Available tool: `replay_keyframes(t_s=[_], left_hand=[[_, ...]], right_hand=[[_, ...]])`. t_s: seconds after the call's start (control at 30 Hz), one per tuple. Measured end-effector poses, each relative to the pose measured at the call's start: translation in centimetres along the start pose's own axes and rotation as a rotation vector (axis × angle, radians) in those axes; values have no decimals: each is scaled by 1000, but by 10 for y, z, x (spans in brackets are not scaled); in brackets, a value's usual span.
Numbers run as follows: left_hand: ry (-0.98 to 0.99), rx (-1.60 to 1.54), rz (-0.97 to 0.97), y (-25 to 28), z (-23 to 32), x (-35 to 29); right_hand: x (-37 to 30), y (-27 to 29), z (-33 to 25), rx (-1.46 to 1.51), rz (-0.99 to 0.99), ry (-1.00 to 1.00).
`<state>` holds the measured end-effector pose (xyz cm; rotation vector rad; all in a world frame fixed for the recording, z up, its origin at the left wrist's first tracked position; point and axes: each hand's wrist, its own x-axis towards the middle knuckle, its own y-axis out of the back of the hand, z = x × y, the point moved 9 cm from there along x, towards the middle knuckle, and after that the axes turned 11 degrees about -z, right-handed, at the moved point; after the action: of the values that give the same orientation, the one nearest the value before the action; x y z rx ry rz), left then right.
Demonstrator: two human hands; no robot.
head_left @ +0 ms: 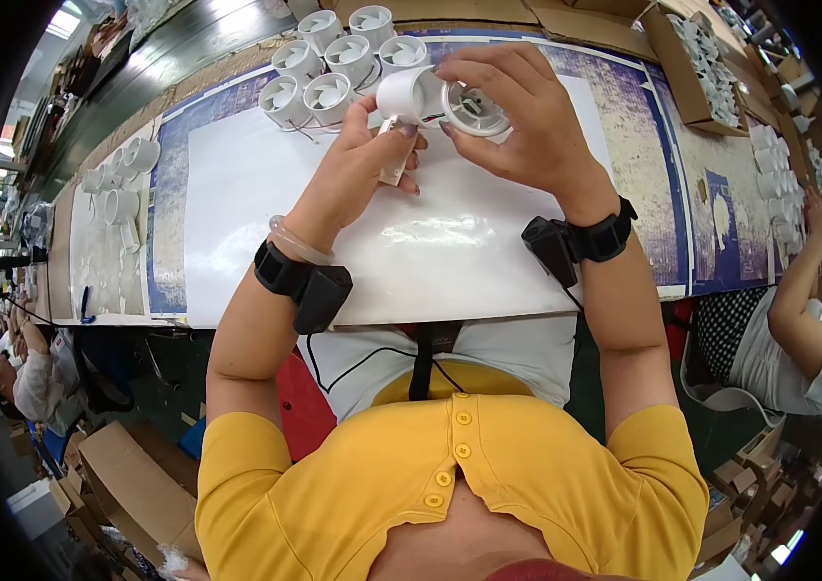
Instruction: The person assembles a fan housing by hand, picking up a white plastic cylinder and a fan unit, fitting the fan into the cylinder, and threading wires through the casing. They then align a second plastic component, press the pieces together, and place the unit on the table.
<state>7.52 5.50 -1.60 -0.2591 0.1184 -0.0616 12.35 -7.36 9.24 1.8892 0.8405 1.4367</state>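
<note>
Holding a small white fan housing [409, 95] between both hands above the white sheet [450, 242] on the tabletop [639, 165], the person is working at what appears to be an assembly step. The left hand [358, 165] is closing around the plain cylindrical end of the housing, thumb and fingers curled on it, with a narrow white handle piece [395, 160] hanging down beneath its fingers. The right hand [527, 121] is pinching the round grille ring [477, 107] at the open end, fingertips pressed on its rim. The housing's long axis is lying roughly level, running from the left hand to the right hand, and its open face is pointing toward the right hand and slightly toward the person. Judging by the grip, the ring is being seated on or turned against the housing; whether it is fully seated cannot be told. The next move is likely calling for a steady counter-hold by the left hand while the right hand is pressing or twisting evenly around the rim. Just beyond both hands, a cluster of finished fan housings [329, 60] is standing with the blades facing up. Further to the right of the right hand, a cardboard box [697, 68] is holding more white parts.
</note>
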Motion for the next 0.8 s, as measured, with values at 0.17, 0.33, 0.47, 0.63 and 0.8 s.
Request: replay_keyframes(t_s=[0.17, 0.33, 0.47, 0.63, 0.8], left_hand=[[214, -174, -163, -16, -23, 1], [288, 7, -167, -16, -25, -4], [282, 384, -41, -2, -16, -6], [-315, 1092, 236, -2, 37, -14], [-445, 1247, 279, -16, 48, -21]], right_hand=[[0, -5, 4, 195, -36, 136], [-2, -24, 14, 317, -96, 77], [-1, -29, 14, 320, -116, 70], [1, -31, 16, 256, -49, 26], [-1, -32, 24, 256, -17, -36]])
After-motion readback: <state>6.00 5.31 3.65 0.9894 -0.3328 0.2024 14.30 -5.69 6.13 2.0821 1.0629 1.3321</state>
